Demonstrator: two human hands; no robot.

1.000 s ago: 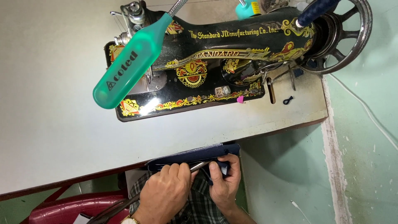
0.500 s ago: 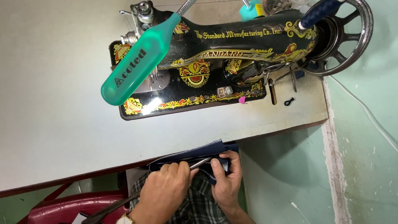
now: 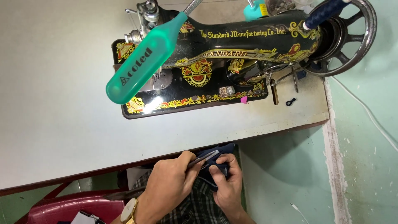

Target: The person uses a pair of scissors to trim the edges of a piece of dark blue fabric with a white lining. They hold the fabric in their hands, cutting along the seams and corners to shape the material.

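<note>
Scissors at navy cloth, below the surface (image 3: 62, 124) edge.
Left hand (image 3: 172, 182) gripped scissors (image 3: 203, 158); right hand (image 3: 226, 180) pinched navy cloth (image 3: 219, 151); cloth best kept taut, fingers off the blades.

The dark navy fabric piece (image 3: 215, 159) is bunched up between my two grips, just off the near edge of the tabletop and above my checked lap. Its upper edge pokes out toward the tabletop, and most of the cloth is hidden under my fingers. The scissors (image 3: 203, 158) have slim, shiny metal blades (only these show), lying tilted across the fabric and touching it.
</note>
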